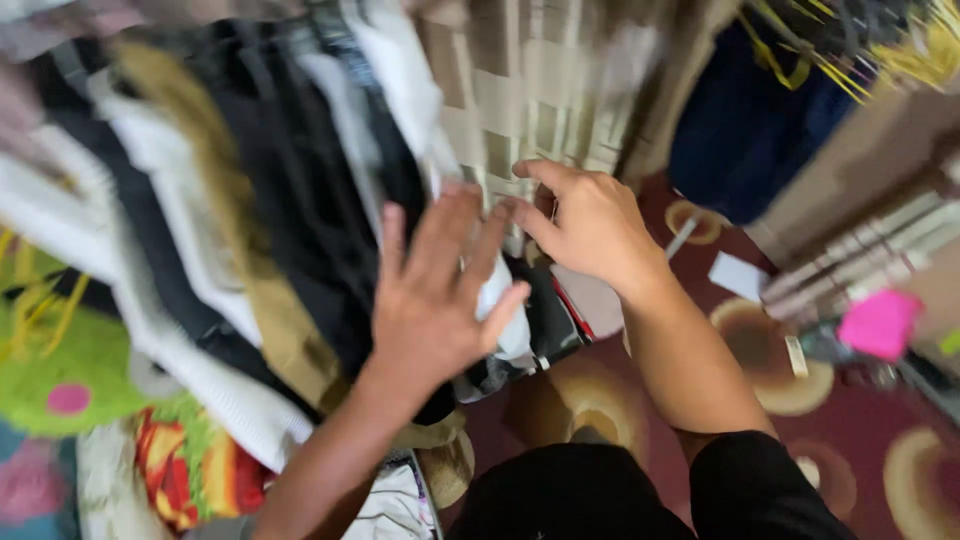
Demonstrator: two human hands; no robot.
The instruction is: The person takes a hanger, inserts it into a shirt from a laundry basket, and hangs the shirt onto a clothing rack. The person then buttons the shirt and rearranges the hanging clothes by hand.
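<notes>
Clothes [290,200] on a packed rack fill the left side, hanging tight together: black stuff, white stuff, one tan piece running down between them. The left hand [435,290] is flat against them, fingers [445,225] spread wide apart, palm pressed on the dark garments, not gripping anything. Its fingertips land right at the edge of a white garment [400,80] at the end of the row.

The right hand [590,225] is just beside the left fingertips, nearly touching them. Its fingers [545,175] are curled in, thumb and forefinger close together at the edge of a checked beige cloth [540,90] hanging just past the knuckles. Pretty blurry there, so I can't tell if they're actually pinching the fabric or only brushing it.

Below the left wrist there's a fuzzy green thing [70,370] with a pink spot, and a red and yellow print piece under that. Off past the right forearm is the floor, a maroon carpet [860,420] with tan circles, plus a bright pink object [880,322] well away from both hands. Something dark blue [740,130] hangs beyond the right fingers, with yellow hangers [900,50] above it.
</notes>
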